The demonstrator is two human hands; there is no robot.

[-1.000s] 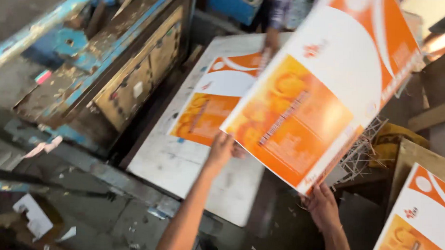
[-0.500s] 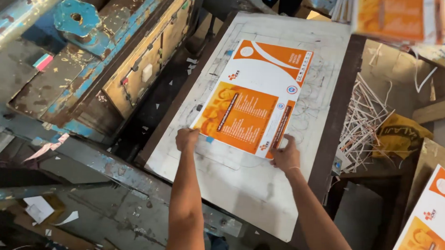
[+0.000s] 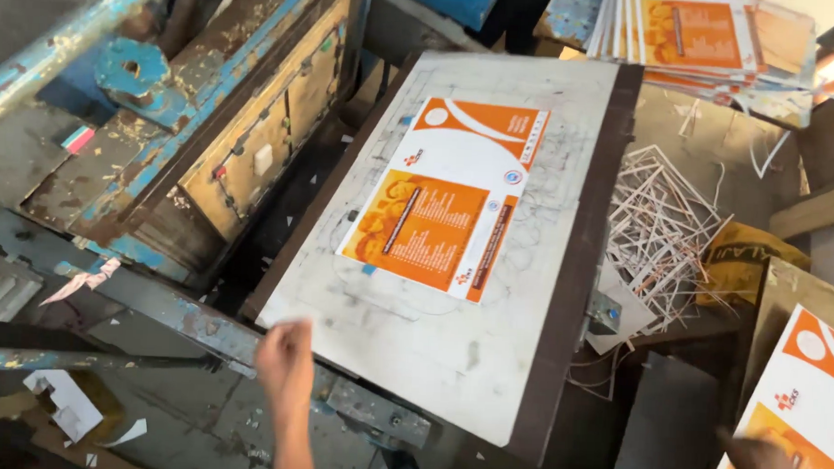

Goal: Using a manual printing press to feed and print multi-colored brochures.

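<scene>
Orange-and-white printed sheet [image 3: 446, 197] lay flat on the pale platen [image 3: 413, 355] of the worn blue press [image 3: 161, 142], both hands clear of it.

To my eye the sheet sat squarely; keeping its edges aligned mattered most. A stack of like sheets [image 3: 710, 37] sat far right, another pile [image 3: 799, 405] near right. Left hand [image 3: 285, 359] hovered blurred, loosely curled and empty; right hand [image 3: 762, 461] touched the pile, its grip impossible to tell.

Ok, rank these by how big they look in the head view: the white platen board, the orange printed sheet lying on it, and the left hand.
1. White platen board, clearly the largest.
2. Orange printed sheet, covering part of the board.
3. Left hand, smallest, though it is blurred and nearer the camera.
</scene>
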